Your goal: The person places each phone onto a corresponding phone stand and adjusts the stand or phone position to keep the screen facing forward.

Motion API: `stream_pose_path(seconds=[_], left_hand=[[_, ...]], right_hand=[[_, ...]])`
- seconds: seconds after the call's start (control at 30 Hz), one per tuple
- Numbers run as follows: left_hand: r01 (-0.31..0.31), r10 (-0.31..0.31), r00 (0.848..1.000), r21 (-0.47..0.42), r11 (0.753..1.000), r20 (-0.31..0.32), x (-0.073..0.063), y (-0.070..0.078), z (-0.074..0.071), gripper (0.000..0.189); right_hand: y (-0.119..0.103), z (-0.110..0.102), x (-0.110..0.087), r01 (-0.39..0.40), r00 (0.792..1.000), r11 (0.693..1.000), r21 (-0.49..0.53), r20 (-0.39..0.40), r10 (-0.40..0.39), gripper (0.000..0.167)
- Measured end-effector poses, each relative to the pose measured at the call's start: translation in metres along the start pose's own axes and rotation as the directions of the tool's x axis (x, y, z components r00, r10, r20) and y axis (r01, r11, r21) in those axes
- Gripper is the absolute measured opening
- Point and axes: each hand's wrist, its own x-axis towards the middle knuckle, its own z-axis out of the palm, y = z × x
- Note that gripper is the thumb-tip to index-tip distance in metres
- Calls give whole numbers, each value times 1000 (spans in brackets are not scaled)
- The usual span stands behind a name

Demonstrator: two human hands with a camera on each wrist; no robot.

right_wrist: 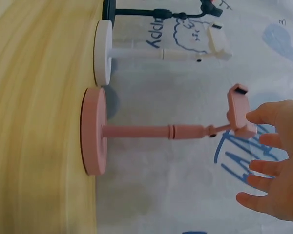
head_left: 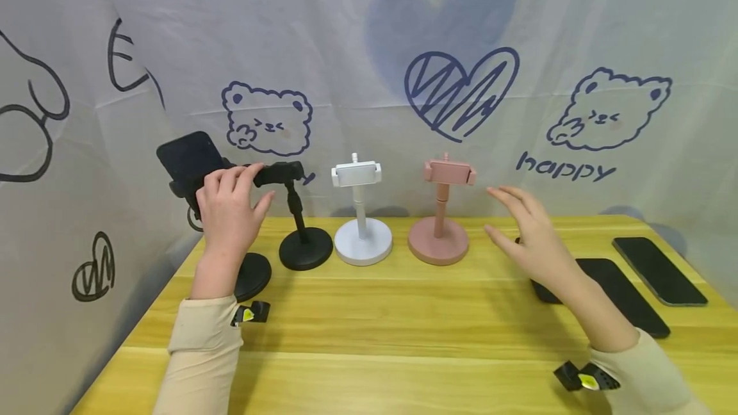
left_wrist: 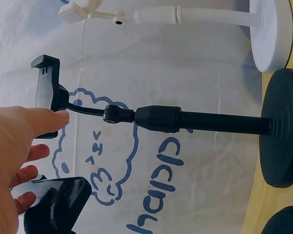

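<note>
My left hand [head_left: 230,216] is raised at the left, fingers loosely spread. Beside and behind it, a black phone [head_left: 190,154] sits tilted in the holder of the leftmost black phone stand [head_left: 252,276], whose pole is mostly hidden by the hand. In the left wrist view the thumb appears close to the clamp of a second black phone stand [left_wrist: 224,122], while other fingertips come near the phone [left_wrist: 71,195]; contact cannot be told. My right hand [head_left: 533,242] hovers with fingers extended, holding nothing, to the right of a pink phone stand [head_left: 439,242].
A white phone stand [head_left: 363,245] stands between the second black one and the pink one. Toward the right, a dark phone [head_left: 660,271] and another [head_left: 625,300] lie flat on the wooden table [head_left: 369,325]; a dark edge shows beneath my right hand. A printed curtain [head_left: 357,50] hangs behind.
</note>
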Motion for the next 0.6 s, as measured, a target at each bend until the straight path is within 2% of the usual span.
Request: stream_pose_path(seconds=[0.27, 0.6], left_hand=[[5, -5, 998, -4, 1000, -63, 0, -4, 5, 39], [8, -10, 998, -27, 1000, -69, 1, -2, 7, 31]], right_hand=[[20, 2, 3, -17, 999, 999, -27, -29, 17, 58], [40, 3, 2, -93, 995, 995, -24, 16, 94, 57]])
